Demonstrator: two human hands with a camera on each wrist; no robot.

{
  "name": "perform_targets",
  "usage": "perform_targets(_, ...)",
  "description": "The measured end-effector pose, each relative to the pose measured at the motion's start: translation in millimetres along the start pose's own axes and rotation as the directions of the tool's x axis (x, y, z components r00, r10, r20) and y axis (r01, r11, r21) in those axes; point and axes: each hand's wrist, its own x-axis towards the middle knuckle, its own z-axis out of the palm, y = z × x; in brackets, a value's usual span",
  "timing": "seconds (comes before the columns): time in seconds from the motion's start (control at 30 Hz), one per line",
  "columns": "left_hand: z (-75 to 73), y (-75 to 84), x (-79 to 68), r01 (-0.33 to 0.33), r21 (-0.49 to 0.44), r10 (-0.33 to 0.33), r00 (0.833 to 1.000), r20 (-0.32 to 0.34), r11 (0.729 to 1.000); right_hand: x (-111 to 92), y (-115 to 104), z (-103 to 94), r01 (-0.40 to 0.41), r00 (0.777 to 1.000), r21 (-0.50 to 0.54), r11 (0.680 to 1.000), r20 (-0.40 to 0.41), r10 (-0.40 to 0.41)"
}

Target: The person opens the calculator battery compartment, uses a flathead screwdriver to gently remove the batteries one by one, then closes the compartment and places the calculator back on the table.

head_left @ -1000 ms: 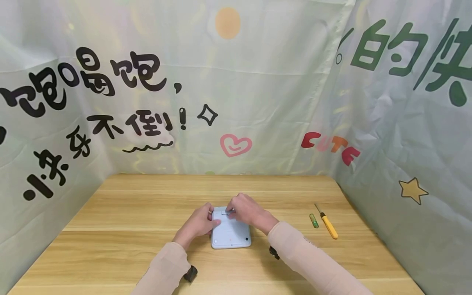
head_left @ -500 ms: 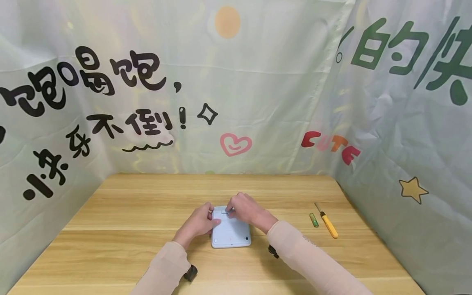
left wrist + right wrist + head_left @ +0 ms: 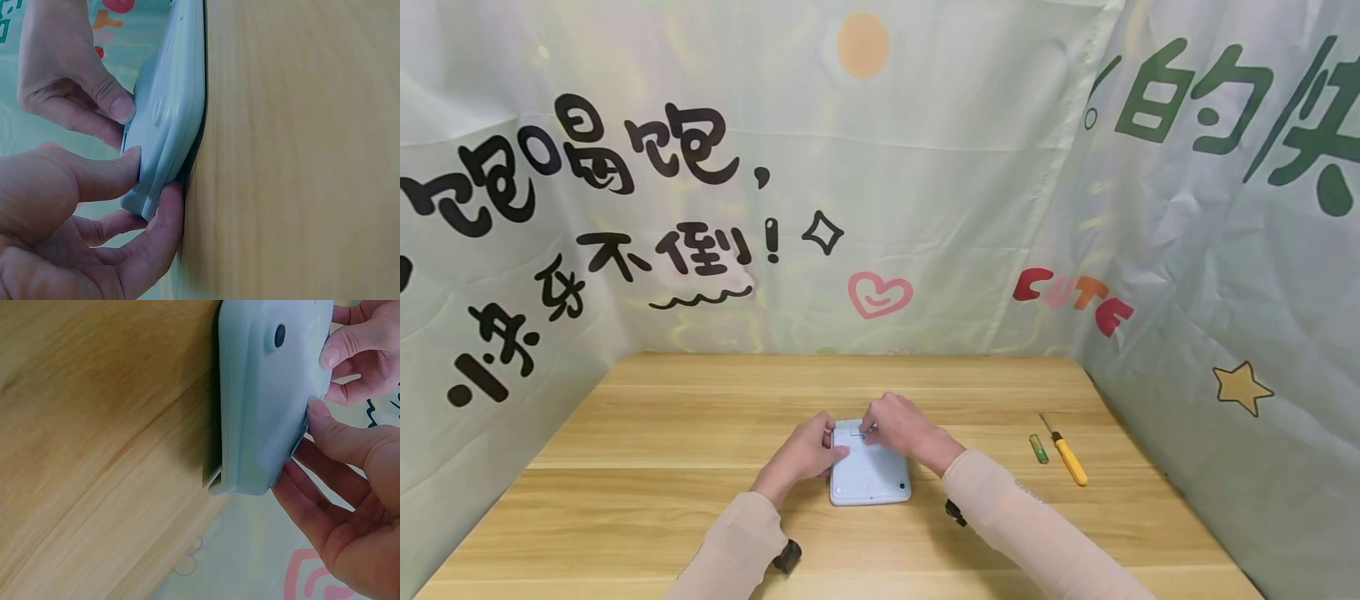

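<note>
A pale blue calculator (image 3: 871,479) lies face down on the wooden table, its back with small round feet turned up. My left hand (image 3: 805,450) grips its left edge, thumb on the back and fingers at the side and underneath, as the left wrist view shows. With thumb and curled fingers, my right hand (image 3: 898,423) pinches at the battery cover (image 3: 856,433) near the calculator's far end. Those fingers hide most of the cover. In the right wrist view, my right thumb (image 3: 320,411) touches the back beside a dark gap.
To the right on the table (image 3: 700,417) lie a small green battery (image 3: 1038,448) and a screwdriver (image 3: 1070,459) with a yellow handle. Printed cloth walls (image 3: 925,208) stand along the back and both sides.
</note>
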Motion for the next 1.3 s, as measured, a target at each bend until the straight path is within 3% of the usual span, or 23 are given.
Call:
perform_targets(0.43,1.0,-0.9,0.4,0.006,-0.009,-0.006,1.0,0.006,1.0,-1.6,0.6,-1.5,0.035,0.999,-0.028,0.999,-0.006,-0.035)
perform_targets(1.3,-0.2,0.4,-0.2,0.01,-0.012,-0.01,1.0,0.007,1.0,1.4,-0.7,2.4,0.03,0.997,-0.055,0.998,-0.065,-0.033)
